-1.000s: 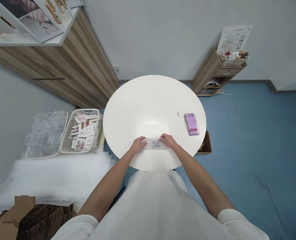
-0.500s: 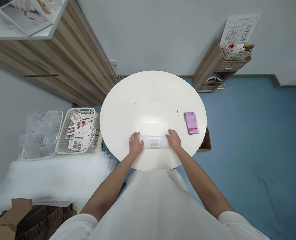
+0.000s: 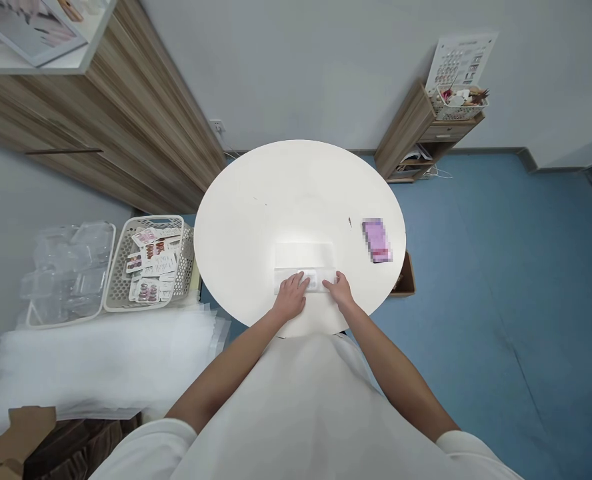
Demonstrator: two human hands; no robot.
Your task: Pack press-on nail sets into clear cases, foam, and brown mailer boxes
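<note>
A thin white sheet (image 3: 303, 253), which looks like packing foam, lies on the white oval table in front of me, its near part folded into a band. Under the fold shows a small pale packet (image 3: 312, 280), partly covered by fingers; its contents are too faint to tell. My left hand (image 3: 292, 297) rests on the band's left half, fingers spread and touching the packet. At the band's right end, my right hand (image 3: 340, 290) has the sheet's edge between thumb and fingers.
A pixelated purple item (image 3: 377, 240) lies at the table's right (image 3: 271, 167). To the left stand a white basket of printed cards (image 3: 189, 257), a tray of clear plastic boxes (image 3: 71, 273) and a stack of white sheets (image 3: 101, 360). A cardboard box (image 3: 406, 280) sits right of the table.
My left hand has moved right, from the band's left end onto the packet. The right hand has shifted slightly inward at the right end. The view has shifted a little.
</note>
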